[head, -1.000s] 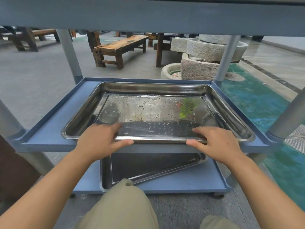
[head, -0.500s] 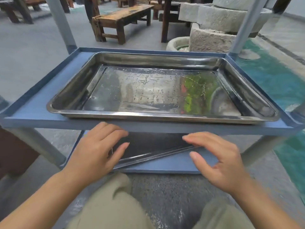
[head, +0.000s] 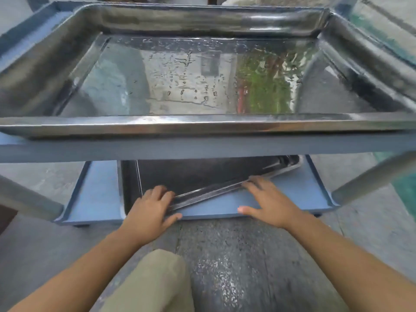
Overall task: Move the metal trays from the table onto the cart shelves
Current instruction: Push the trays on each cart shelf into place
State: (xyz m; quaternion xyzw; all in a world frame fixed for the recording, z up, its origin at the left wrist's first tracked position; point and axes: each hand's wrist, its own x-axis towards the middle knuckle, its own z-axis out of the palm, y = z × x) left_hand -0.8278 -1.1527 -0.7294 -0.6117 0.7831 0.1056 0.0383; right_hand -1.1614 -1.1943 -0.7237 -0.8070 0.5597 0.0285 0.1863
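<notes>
Shiny metal fills the top of the view: a big upper tray [head: 202,77] sits flat on the blue middle shelf [head: 202,147] of the cart, with its long side going left to right. Nothing solid is in it. Its floor is wet with small drops and shows blurry grey and green reflections. Its walls slope up to a rolled rim, and its corners are round. Below that shelf is the blue bottom shelf [head: 99,194], which has a low raised edge. On it lies a second metal tray, the lower tray [head: 198,176]. This one is crooked. Its near rim runs on a slant, low at the left and higher toward the right, so its long side points off to the far right corner. It looks dark inside and I see nothing in it. The left hand [head: 150,212] rests on the left end of that slanted rim, fingers bent over the edge and thumb out on the blue shelf. The right hand [head: 270,203] lies flat and spread further right, fingertips touching the same rim, thumb on the shelf. Under the hands are a tan knee [head: 153,280] and rough grey floor [head: 247,266].
</notes>
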